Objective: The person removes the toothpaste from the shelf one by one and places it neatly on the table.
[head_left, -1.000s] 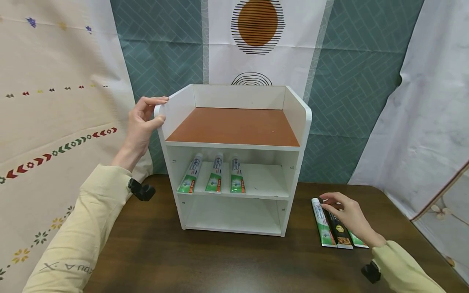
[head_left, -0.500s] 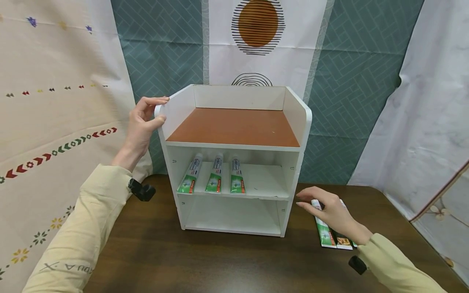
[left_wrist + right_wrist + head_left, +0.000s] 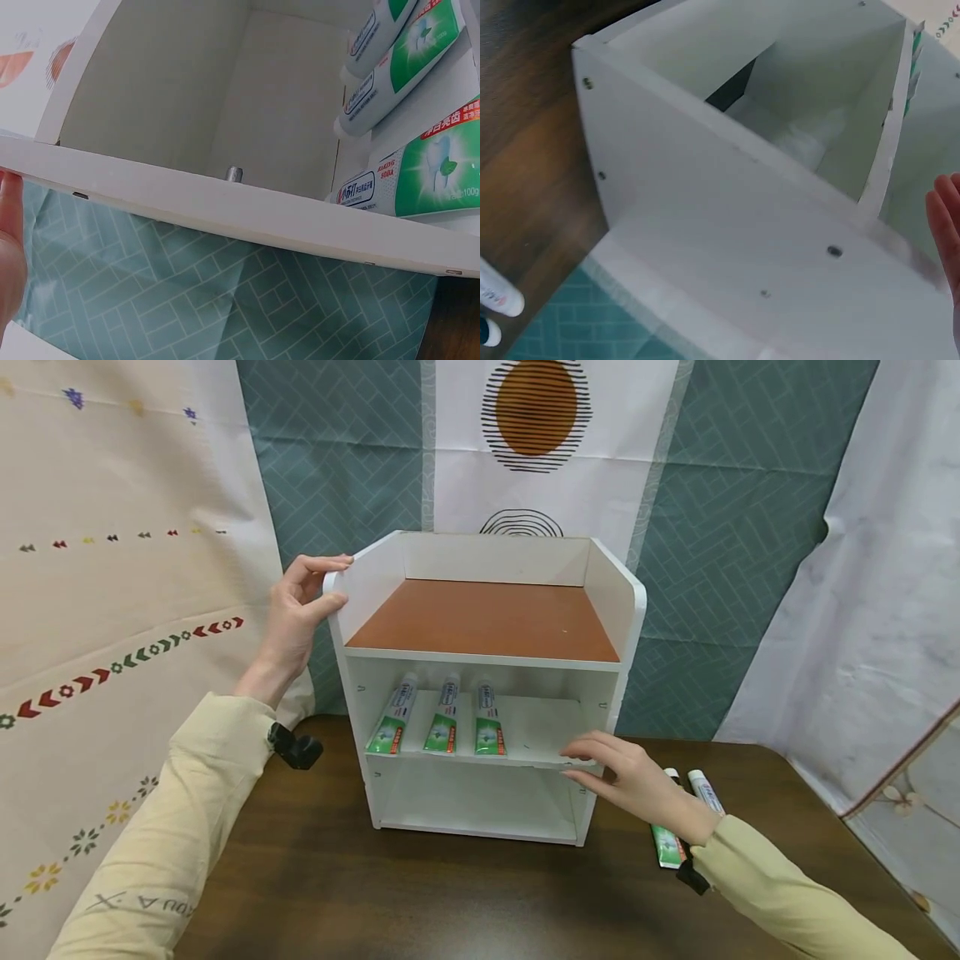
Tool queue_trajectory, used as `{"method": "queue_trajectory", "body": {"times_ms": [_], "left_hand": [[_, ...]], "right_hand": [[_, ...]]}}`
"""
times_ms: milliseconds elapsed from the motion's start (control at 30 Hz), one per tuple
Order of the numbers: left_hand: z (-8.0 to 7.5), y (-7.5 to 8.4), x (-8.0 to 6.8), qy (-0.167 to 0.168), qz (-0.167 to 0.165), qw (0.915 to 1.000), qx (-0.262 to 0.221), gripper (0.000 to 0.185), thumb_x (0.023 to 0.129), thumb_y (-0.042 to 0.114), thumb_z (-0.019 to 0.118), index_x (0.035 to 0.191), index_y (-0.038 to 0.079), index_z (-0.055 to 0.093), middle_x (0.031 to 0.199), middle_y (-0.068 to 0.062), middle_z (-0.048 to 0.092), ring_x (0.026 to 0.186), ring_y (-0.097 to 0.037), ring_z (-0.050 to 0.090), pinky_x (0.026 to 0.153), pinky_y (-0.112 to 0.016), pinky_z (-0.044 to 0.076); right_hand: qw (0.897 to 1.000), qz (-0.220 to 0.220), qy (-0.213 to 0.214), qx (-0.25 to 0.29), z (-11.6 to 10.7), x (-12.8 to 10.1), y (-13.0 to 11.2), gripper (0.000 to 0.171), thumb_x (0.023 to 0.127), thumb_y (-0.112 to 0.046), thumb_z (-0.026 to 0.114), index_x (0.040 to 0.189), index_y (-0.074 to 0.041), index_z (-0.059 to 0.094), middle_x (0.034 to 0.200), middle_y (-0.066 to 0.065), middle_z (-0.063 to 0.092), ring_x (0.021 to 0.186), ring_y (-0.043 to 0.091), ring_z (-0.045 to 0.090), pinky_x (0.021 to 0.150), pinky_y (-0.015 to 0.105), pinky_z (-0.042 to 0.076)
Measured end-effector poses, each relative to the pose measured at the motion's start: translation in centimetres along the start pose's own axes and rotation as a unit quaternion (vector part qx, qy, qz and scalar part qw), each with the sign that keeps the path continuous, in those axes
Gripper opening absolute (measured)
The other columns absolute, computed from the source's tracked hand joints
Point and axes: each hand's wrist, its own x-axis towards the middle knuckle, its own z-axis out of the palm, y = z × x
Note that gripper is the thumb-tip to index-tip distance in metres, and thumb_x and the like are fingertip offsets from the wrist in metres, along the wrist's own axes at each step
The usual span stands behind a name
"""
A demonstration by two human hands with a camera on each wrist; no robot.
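Note:
My left hand [image 3: 294, 614] holds the upper left side panel of a white shelf unit [image 3: 480, 657], fingers over its top edge and thumb at its front edge. Three white and green toothpaste tubes [image 3: 489, 724] lie on the middle board, caps toward the back. My right hand [image 3: 628, 783] hovers in front of that board's right end, fingers and thumb apart, nothing between them. In the right wrist view its fingers [image 3: 943, 217] appear near the shelf's edge. Behind the right forearm lie more toothpaste tubes, one white [image 3: 703, 790] and one green-ended [image 3: 667, 847], partly hidden.
The shelf unit stands on a dark brown table [image 3: 420, 893]. Its top board [image 3: 480, 618] is brown, with raised sides. Patterned cloths [image 3: 750, 560] hang behind and at both sides. Tube caps [image 3: 506, 300] show beside the unit in the right wrist view.
My right hand has moved left from above the tubes on the table to the front of the shelf unit, holding nothing. The left hand keeps its hold on the side panel.

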Motion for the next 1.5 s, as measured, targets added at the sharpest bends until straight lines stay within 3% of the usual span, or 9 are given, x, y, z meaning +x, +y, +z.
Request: {"method": "queue_trajectory", "body": {"times_ms": [267,400,533,667,767,967,1333,1500], "left_hand": [[0.1,0.0,0.1,-0.002,0.000,1.0000,0.000,0.028,0.079,-0.008,0.057,0.104,0.003,0.061,0.120,-0.013,0.052,0.116,-0.025,0.042,0.081,-0.031,0.039],[0.1,0.0,0.1,0.000,-0.005,1.0000,0.002,0.026,0.080,-0.006,0.057,0.104,0.004,0.061,0.121,-0.012,0.052,0.116,-0.024,0.042,0.080,-0.031,0.042],[0.0,0.0,0.0,0.002,-0.012,0.9999,0.003,0.026,0.080,-0.005,0.058,0.104,0.004,0.061,0.122,-0.012,0.051,0.115,-0.025,0.043,0.078,-0.031,0.044],[0.0,0.0,0.0,0.003,-0.014,0.9999,0.006,0.026,0.081,-0.005,0.058,0.104,0.004,0.061,0.123,-0.014,0.050,0.115,-0.025,0.043,0.078,-0.031,0.044],[0.1,-0.1,0.0,0.002,-0.012,0.9999,0.006,0.025,0.081,-0.005,0.057,0.104,0.004,0.061,0.123,-0.014,0.050,0.115,-0.025,0.042,0.078,-0.031,0.044],[0.0,-0.1,0.1,0.003,-0.005,1.0000,-0.001,0.025,0.080,-0.006,0.056,0.103,0.004,0.061,0.121,-0.013,0.051,0.115,-0.025,0.042,0.076,-0.030,0.045],[0.1,-0.2,0.1,0.002,-0.002,0.9999,-0.011,0.025,0.080,-0.006,0.056,0.102,0.004,0.061,0.119,-0.013,0.053,0.114,-0.026,0.042,0.077,-0.031,0.044],[0.0,-0.1,0.2,0.002,-0.003,0.9999,-0.011,0.025,0.080,-0.007,0.056,0.102,0.004,0.062,0.119,-0.012,0.053,0.115,-0.026,0.042,0.077,-0.031,0.044]], "right_hand": [[1.000,0.009,-0.021,0.018,1.3,1.8,0.4,0.028,0.088,-0.026,0.057,0.102,-0.002,0.061,0.097,0.004,0.058,0.082,0.017,0.058,0.070,0.028,0.048],[0.999,0.022,-0.029,0.028,2.2,2.7,0.8,0.025,0.084,-0.019,0.064,0.102,-0.002,0.060,0.096,0.005,0.059,0.084,0.019,0.058,0.070,0.030,0.048],[0.997,0.051,-0.036,0.041,3.1,3.7,1.1,0.031,0.076,-0.006,0.072,0.104,-0.003,0.059,0.098,0.007,0.059,0.086,0.021,0.058,0.070,0.030,0.048],[0.992,0.099,-0.048,0.061,4.0,4.8,1.2,0.033,0.075,-0.003,0.072,0.105,-0.002,0.059,0.100,0.009,0.059,0.085,0.021,0.058,0.069,0.034,0.048],[0.983,0.154,-0.067,0.073,4.6,5.5,1.2,0.031,0.078,-0.008,0.070,0.107,-0.001,0.060,0.102,0.010,0.059,0.083,0.018,0.058,0.068,0.034,0.048],[0.956,0.265,-0.113,0.060,5.7,6.9,1.2,0.031,0.083,-0.021,0.066,0.110,-0.005,0.062,0.106,0.006,0.056,0.080,0.011,0.054,0.065,0.025,0.046],[0.927,0.341,-0.147,0.061,6.7,8.2,1.5,0.024,0.080,-0.022,0.070,0.099,-0.009,0.067,0.093,0.001,0.056,0.073,0.010,0.053,0.060,0.026,0.044],[0.900,0.391,-0.163,0.102,6.8,9.4,1.3,0.025,0.078,-0.019,0.072,0.099,-0.007,0.067,0.091,0.000,0.061,0.072,0.011,0.054,0.060,0.026,0.045]]}}
